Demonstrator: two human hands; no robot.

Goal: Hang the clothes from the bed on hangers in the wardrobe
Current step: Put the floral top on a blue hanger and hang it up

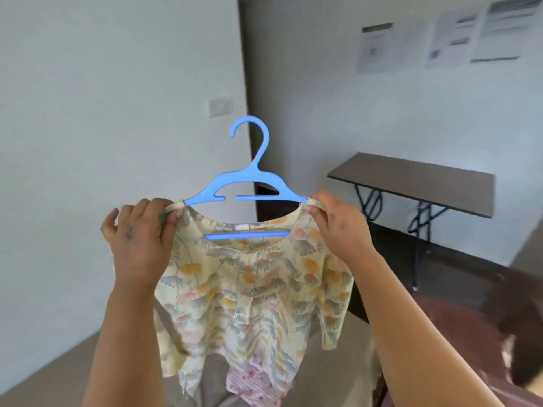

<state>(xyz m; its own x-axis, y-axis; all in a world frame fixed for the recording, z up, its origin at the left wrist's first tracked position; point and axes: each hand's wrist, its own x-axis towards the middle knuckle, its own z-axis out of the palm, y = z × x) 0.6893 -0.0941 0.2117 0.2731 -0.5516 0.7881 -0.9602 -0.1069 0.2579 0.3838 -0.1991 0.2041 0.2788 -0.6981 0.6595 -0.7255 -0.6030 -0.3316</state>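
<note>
A blue plastic hanger (249,183) is held up in front of me, hook upward. A pale yellow floral top (252,295) hangs on it, both shoulders drawn over the hanger's ends. My left hand (141,239) pinches the top's left shoulder at the hanger's left end. My right hand (338,227) pinches the right shoulder at the right end. A pink patterned cloth (255,386) shows below the top's hem. The wardrobe is out of view.
A brown bed surface (338,362) lies below the garment. A dark narrow table (417,180) with black metal legs stands against the right wall. A dark doorway (249,69) opens behind the hanger. A light switch (220,107) and papers (382,48) are on the walls.
</note>
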